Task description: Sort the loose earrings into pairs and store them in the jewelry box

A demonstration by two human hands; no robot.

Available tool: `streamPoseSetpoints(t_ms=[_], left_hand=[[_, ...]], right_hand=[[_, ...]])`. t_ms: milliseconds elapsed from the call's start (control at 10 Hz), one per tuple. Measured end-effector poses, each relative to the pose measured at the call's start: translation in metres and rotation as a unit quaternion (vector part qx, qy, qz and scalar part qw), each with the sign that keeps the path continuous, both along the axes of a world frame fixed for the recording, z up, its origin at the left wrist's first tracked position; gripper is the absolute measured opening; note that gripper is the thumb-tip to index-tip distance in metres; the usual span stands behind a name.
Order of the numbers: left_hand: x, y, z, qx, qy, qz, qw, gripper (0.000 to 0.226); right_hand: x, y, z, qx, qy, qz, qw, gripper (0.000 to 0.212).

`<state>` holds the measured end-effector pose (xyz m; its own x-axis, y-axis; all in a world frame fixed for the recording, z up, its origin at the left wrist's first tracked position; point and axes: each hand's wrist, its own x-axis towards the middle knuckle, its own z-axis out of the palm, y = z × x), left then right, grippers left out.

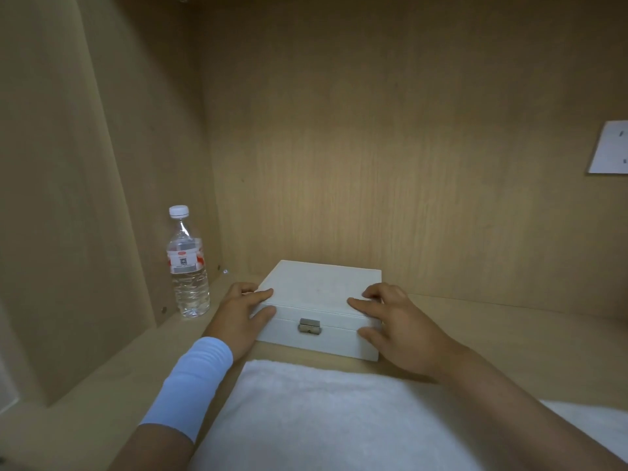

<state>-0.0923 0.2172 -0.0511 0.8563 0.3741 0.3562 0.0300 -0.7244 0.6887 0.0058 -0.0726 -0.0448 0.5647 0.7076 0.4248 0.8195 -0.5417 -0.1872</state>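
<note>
A white jewelry box with a metal clasp at its front sits closed on the wooden desk, near the back wall. My left hand grips the box's front left corner, fingers over the lid edge and thumb on the front face. At the front right corner, my right hand holds the box the same way, fingers curled on the lid and thumb low on the front. No earrings are visible.
A white towel lies spread on the desk in front of the box. A clear water bottle stands at the left by the side panel. A white paper hangs on the back wall at the right.
</note>
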Motion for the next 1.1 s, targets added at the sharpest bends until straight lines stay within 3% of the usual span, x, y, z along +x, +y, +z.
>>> streamPoseSetpoints(t_ms=[400,900,1100], left_hand=[[0.014,-0.004,0.000,-0.019,0.016,0.008,1.000,0.033],[0.070,-0.019,0.006,-0.040,0.038,-0.024,0.998,0.033],[0.069,-0.020,0.014,0.004,0.022,-0.016,1.000,0.045]], right_hand=[[0.008,-0.005,-0.004,0.052,0.150,-0.048,0.986,0.066],[0.052,-0.015,0.001,0.063,0.196,-0.081,0.975,0.064],[0.052,-0.019,0.010,0.074,0.166,-0.094,0.979,0.072]])
